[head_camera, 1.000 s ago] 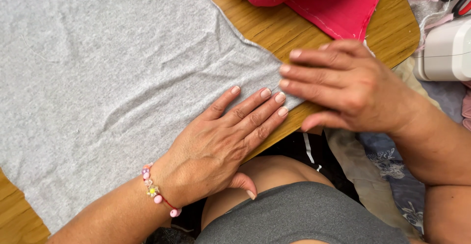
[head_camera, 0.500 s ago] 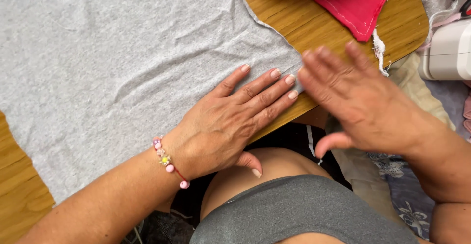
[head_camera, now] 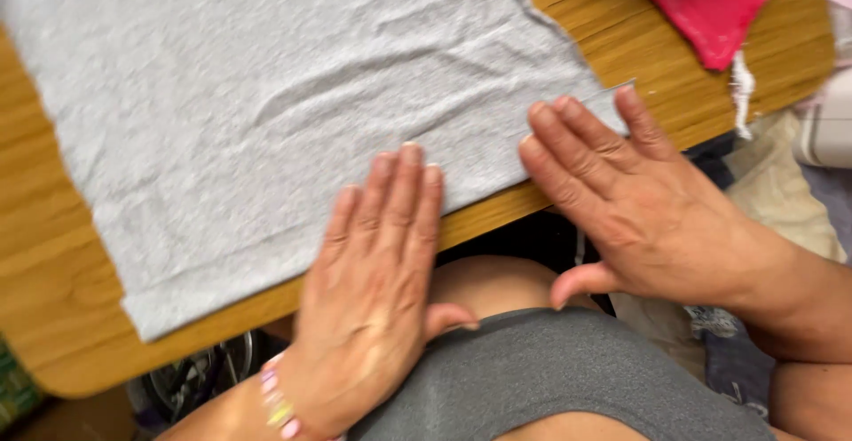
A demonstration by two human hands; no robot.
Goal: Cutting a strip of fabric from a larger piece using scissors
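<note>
A large piece of light grey knit fabric lies spread flat on a wooden table. My left hand rests palm down on the fabric's near edge, fingers together and pointing away from me; a beaded bracelet circles its wrist. My right hand lies flat with its fingertips on the fabric's right corner, at the table's edge. Neither hand grips anything.
A red cloth lies at the table's far right corner, with a white frayed strip hanging from it. A white machine stands off the table at the right. My lap in a grey garment is below the table edge.
My left hand has turned from slanting rightward to pointing straight ahead and slid left along the fabric's near edge. My right hand has settled lower onto the right corner. The view has shifted.
</note>
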